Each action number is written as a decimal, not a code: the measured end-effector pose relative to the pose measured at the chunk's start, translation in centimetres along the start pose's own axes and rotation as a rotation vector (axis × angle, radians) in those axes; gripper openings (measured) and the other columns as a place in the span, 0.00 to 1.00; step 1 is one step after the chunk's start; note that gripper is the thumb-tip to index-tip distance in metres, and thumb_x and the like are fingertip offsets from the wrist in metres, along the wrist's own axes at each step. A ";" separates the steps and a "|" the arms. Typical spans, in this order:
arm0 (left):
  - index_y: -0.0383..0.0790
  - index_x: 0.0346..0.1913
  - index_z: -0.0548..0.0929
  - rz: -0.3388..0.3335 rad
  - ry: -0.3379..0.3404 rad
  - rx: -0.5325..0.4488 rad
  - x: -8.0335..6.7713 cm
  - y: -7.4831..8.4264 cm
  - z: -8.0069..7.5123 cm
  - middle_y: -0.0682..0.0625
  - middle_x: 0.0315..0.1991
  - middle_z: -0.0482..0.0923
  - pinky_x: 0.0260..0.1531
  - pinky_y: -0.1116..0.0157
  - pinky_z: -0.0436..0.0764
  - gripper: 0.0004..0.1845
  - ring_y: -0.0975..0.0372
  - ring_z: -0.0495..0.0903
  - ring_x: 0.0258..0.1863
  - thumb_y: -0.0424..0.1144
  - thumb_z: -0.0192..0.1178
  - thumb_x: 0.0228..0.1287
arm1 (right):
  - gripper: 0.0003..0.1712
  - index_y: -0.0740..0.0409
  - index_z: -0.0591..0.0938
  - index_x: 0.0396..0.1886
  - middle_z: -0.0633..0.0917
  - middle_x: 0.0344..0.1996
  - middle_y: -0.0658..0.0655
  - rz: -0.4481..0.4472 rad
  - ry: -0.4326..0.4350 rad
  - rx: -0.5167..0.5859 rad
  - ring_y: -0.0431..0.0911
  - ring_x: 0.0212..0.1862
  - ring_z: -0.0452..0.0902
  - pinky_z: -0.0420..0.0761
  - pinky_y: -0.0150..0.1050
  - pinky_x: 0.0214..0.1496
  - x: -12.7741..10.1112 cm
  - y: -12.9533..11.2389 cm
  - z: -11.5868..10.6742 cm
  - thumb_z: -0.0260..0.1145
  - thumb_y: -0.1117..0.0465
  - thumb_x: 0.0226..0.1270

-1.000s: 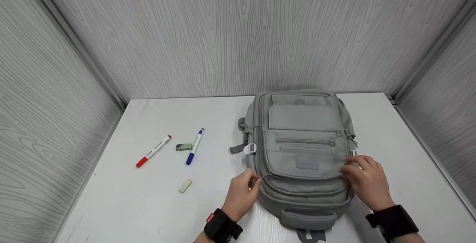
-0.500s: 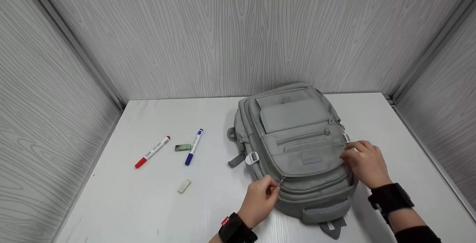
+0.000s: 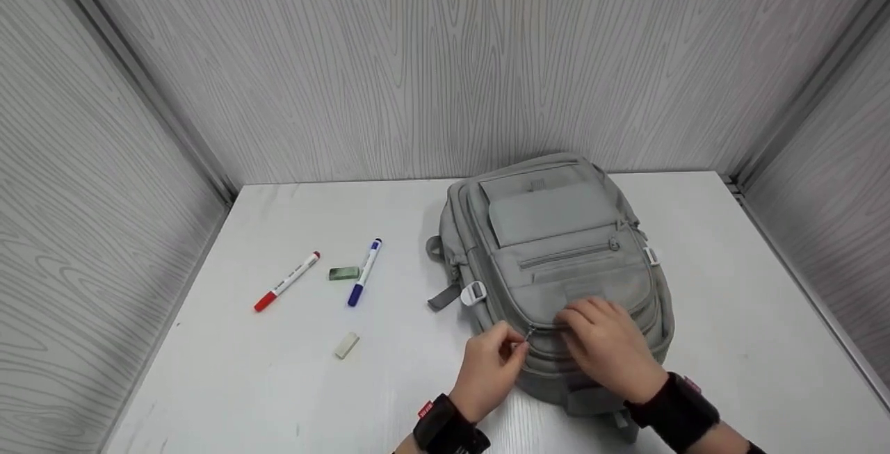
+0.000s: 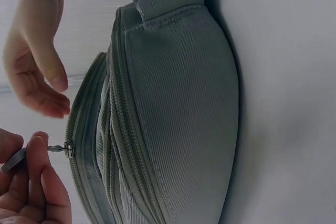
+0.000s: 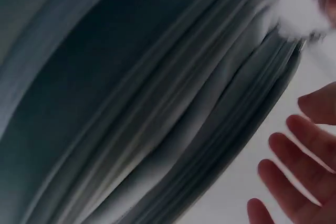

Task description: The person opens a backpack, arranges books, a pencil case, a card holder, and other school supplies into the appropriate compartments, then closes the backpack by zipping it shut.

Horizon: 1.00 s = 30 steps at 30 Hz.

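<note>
A grey backpack (image 3: 556,245) lies on the white table, turned at a slant, its front pockets facing up. Near the lower left corner of the front pocket, my left hand (image 3: 488,365) pinches a zipper pull (image 3: 530,334) between thumb and fingers. In the left wrist view the zipper pull (image 4: 56,149) is drawn out straight from the zipper. My right hand (image 3: 612,350) hovers over the lower front of the backpack with its fingers relaxed, a little to the right of the zipper pull. Nothing is between those fingers in the right wrist view.
Left of the backpack lie a red marker (image 3: 286,281), a blue marker (image 3: 365,272), a green-sleeved eraser (image 3: 343,273) and a pale eraser (image 3: 346,345). Wood-grain panels (image 3: 445,65) wall the table at the back and both sides.
The backpack has turned, its bottom swinging right, and my left hand moved right with the zipper pull. My right hand let go of the backpack's right side and came left toward the left hand.
</note>
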<state>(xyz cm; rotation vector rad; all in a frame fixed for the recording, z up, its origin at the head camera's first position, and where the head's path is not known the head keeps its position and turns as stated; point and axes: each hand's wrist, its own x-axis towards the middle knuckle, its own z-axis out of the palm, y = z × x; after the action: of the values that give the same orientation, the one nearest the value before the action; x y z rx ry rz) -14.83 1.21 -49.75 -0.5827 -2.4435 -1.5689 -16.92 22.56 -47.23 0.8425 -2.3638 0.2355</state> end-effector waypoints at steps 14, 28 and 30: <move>0.40 0.34 0.81 -0.017 -0.007 0.006 0.3 -0.5 -0.2 0.49 0.27 0.82 0.29 0.77 0.72 0.02 0.74 0.73 0.26 0.31 0.63 0.63 | 0.15 0.57 0.81 0.21 0.81 0.22 0.51 -0.087 0.018 -0.137 0.45 0.26 0.77 0.77 0.37 0.27 1.1 -1.4 2.3 0.80 0.70 0.37; 0.38 0.34 0.79 0.062 0.066 0.309 5.7 -4.0 -3.8 0.46 0.29 0.83 0.30 0.69 0.78 0.03 0.60 0.80 0.28 0.30 0.62 0.65 | 0.14 0.56 0.81 0.20 0.81 0.20 0.50 -0.100 0.033 -0.075 0.45 0.25 0.76 0.76 0.36 0.28 1.2 -1.1 2.3 0.77 0.73 0.37; 0.38 0.34 0.79 0.063 0.070 0.358 6.7 -4.3 -4.1 0.46 0.29 0.83 0.31 0.67 0.80 0.03 0.58 0.82 0.29 0.30 0.62 0.65 | 0.14 0.56 0.81 0.20 0.81 0.21 0.50 -0.098 0.035 -0.066 0.45 0.25 0.76 0.76 0.36 0.28 1.1 -1.1 2.2 0.77 0.73 0.36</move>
<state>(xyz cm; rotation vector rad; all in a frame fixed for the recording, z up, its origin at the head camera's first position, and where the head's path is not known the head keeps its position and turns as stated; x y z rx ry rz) -22.91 -2.59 -49.22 -0.5234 -2.5376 -1.0706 -18.05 20.34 -48.37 0.9126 -2.2780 0.1305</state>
